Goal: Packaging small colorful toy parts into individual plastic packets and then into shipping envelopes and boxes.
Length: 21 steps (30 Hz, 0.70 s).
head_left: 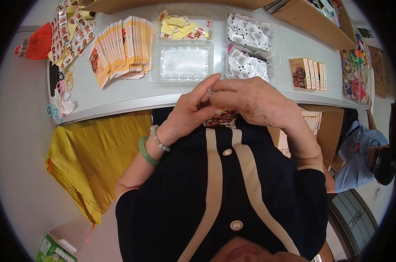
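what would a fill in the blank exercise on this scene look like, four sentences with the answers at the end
1. A colourful printed item shows between the person's left hand and their ____ hand.
2. The bangle on the left forearm is coloured ____.
3. In the picture, the yellow paper pieces lie to the ____ of the white tags.
4. The number of round buttons showing on the dark top is ____.

Missing words: right; green; left; two
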Each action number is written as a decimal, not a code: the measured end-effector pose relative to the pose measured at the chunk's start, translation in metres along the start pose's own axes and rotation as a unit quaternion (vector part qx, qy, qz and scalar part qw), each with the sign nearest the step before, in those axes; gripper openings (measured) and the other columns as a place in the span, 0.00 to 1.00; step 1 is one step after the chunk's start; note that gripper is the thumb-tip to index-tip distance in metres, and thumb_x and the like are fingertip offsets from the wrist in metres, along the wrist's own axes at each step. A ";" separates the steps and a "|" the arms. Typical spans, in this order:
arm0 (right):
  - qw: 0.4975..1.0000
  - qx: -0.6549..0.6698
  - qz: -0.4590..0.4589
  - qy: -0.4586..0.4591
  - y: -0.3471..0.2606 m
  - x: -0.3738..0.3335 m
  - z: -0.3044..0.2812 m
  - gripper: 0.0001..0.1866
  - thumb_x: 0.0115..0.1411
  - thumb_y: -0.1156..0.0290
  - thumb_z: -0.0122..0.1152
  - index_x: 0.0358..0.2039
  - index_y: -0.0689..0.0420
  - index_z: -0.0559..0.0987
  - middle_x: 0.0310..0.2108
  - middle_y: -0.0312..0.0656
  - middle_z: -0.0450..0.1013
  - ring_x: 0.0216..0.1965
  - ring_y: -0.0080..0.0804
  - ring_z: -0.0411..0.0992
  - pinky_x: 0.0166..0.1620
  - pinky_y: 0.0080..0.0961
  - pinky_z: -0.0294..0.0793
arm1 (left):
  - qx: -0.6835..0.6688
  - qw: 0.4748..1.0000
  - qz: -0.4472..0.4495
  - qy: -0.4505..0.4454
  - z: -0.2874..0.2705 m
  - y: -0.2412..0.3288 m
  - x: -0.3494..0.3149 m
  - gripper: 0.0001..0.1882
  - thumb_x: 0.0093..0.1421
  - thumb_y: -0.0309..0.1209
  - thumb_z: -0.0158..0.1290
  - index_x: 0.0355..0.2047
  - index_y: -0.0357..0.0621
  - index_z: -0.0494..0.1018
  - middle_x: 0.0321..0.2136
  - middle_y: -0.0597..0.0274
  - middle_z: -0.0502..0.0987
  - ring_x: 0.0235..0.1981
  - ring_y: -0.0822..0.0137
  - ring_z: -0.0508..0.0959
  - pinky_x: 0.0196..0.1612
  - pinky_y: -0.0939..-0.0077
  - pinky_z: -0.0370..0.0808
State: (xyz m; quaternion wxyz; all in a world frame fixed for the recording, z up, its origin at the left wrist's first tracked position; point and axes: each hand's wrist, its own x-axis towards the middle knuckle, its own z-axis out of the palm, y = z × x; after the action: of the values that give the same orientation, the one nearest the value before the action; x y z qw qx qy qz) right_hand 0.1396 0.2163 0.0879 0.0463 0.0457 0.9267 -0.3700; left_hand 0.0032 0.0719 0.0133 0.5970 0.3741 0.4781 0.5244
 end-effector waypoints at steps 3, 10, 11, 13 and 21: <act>0.998 -0.044 -0.017 -0.036 -0.003 0.004 -0.005 0.19 0.46 0.81 0.56 0.41 0.54 0.75 0.40 0.39 0.72 0.34 0.43 0.74 0.32 0.33 0.75 | 0.047 0.999 0.016 -0.008 -0.001 0.001 0.001 0.38 0.55 0.18 0.53 0.64 0.45 0.49 0.37 0.62 0.76 0.40 0.77 0.73 0.47 0.81 0.69; 0.992 -0.080 -0.044 -0.090 0.000 0.014 -0.012 0.11 0.45 0.79 0.56 0.33 0.55 0.73 0.35 0.38 0.72 0.30 0.43 0.73 0.28 0.34 0.72 | 0.051 0.998 0.024 -0.022 -0.003 0.001 0.004 0.39 0.54 0.18 0.55 0.63 0.41 0.50 0.46 0.64 0.71 0.45 0.77 0.70 0.51 0.80 0.67; 0.992 -0.080 -0.044 -0.091 0.002 0.015 -0.012 0.11 0.45 0.79 0.56 0.33 0.55 0.73 0.35 0.38 0.72 0.30 0.43 0.73 0.28 0.34 0.72 | 0.031 0.999 0.015 -0.024 -0.003 -0.001 0.004 0.39 0.54 0.19 0.55 0.64 0.41 0.49 0.46 0.64 0.71 0.46 0.77 0.70 0.51 0.80 0.67; 0.994 -0.055 -0.059 -0.079 0.004 0.013 -0.012 0.13 0.45 0.79 0.57 0.34 0.54 0.74 0.33 0.38 0.72 0.30 0.43 0.73 0.28 0.34 0.72 | 0.010 1.000 0.008 -0.027 -0.003 -0.001 0.003 0.39 0.55 0.19 0.55 0.64 0.40 0.49 0.47 0.63 0.71 0.46 0.77 0.69 0.51 0.80 0.67; 0.996 -0.011 -0.032 0.079 0.001 -0.005 0.024 0.16 0.46 0.82 0.57 0.39 0.57 0.75 0.34 0.42 0.75 0.34 0.43 0.75 0.33 0.33 0.74 | -0.041 0.999 0.010 0.005 -0.002 -0.009 0.000 0.39 0.54 0.20 0.54 0.64 0.45 0.49 0.32 0.65 0.76 0.36 0.78 0.73 0.43 0.83 0.69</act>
State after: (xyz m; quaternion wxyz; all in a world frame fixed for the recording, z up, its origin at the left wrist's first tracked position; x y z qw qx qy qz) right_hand 0.1459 0.2003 0.0704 -0.0387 0.0446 0.9326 -0.3560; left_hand 0.0040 0.0705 0.0044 0.6044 0.3514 0.4555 0.5511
